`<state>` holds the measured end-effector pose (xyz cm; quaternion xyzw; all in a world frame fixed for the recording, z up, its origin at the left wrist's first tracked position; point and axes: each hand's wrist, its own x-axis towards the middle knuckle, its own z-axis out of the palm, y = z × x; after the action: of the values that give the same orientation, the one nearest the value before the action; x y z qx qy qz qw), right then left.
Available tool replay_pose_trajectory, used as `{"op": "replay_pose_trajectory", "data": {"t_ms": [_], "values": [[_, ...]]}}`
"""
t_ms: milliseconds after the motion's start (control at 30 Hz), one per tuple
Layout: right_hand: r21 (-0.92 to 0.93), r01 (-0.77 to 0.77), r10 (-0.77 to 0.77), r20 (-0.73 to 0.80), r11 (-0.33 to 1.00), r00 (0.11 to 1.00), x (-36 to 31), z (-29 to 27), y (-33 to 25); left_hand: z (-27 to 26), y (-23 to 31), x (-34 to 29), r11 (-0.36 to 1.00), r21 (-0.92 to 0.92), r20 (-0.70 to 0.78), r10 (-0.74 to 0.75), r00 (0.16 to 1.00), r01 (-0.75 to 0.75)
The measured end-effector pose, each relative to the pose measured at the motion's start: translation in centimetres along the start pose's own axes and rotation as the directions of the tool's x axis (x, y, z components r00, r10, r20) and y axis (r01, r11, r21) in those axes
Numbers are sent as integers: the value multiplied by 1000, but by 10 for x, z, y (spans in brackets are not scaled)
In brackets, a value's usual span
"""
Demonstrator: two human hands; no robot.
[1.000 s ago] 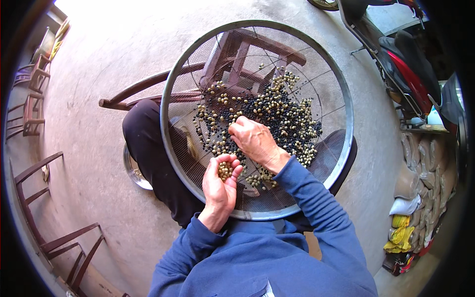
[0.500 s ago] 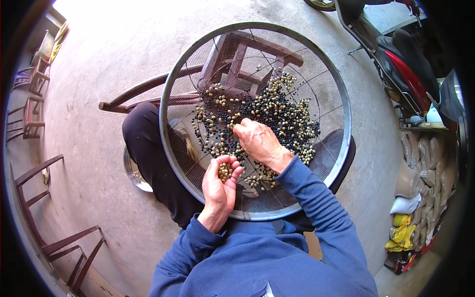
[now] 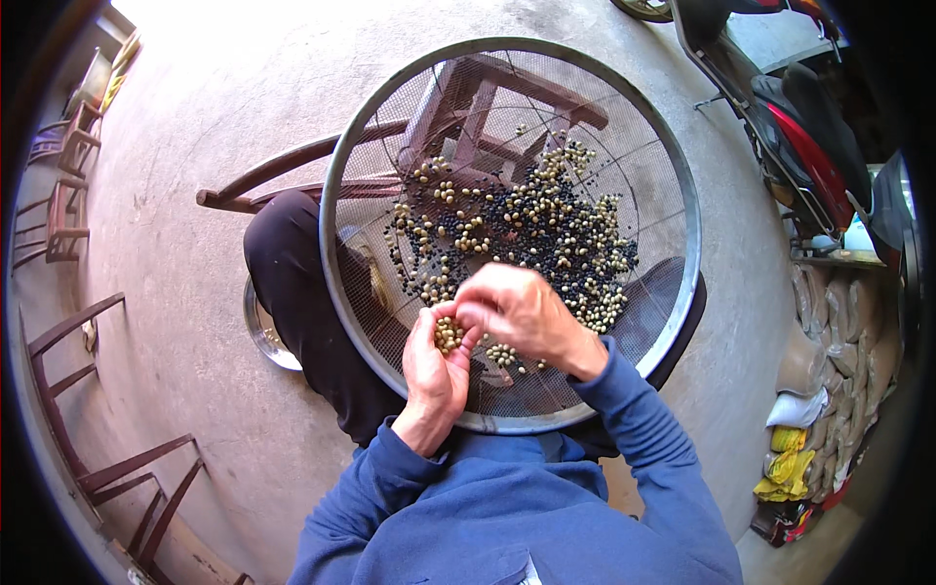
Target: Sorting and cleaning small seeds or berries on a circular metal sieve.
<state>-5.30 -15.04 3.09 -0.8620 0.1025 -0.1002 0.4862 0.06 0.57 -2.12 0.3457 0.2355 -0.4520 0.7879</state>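
Note:
A wide round sieve (image 3: 693,244) with a grey metal rim and wire mesh rests across my lap. Pale tan beans and smaller black ones (image 3: 546,219) lie mixed over its middle and right part. My left hand (image 3: 432,382) is cupped above the near rim, holding a small heap of pale beans (image 3: 448,334). Over that palm, my right hand (image 3: 526,312) is bent with its fingertips pressed together, close to or touching the left fingers. Whether a bean sits in the right fingertips is hidden.
A dark wooden chair (image 3: 283,168) stands under the sieve's far side. Beside my left knee is a metal bowl (image 3: 276,353). More wooden chairs (image 3: 68,336) line the left; a red-and-black motorbike (image 3: 814,161), stacked sacks (image 3: 840,341) and yellow bags (image 3: 786,474) stand right.
My right hand has come back from the beans in the middle of the sieve to my cupped left hand. The left hand has barely moved and still holds pale beans.

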Motion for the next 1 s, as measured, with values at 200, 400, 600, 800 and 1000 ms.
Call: {"op": "replay_pose_trajectory", "data": {"t_ms": [200, 400, 600, 800, 1000], "values": [[-297, 7, -23, -50, 955, 998, 26, 22, 51, 1, 2, -3, 1000, 20, 27, -17, 999, 16], [-444, 71, -34, 91, 893, 995, 30, 26, 54, 3, 3, -4, 1000, 9, -2, -17, 1000, 17], [-510, 113, -66, 108, 853, 992, 28, 26, 58, 2, 2, -3, 1000, 15, 10, -24, 1000, 23], [-438, -13, 26, 24, 899, 999, 13, 0, 48, 3, 0, -2, 999, 40, -3, -21, 1000, 21], [-67, -70, 73, 49, 995, 996, -5, -13, -2, 3, -1, -1, 999, 36, 0, -24, 1000, 24]]}}
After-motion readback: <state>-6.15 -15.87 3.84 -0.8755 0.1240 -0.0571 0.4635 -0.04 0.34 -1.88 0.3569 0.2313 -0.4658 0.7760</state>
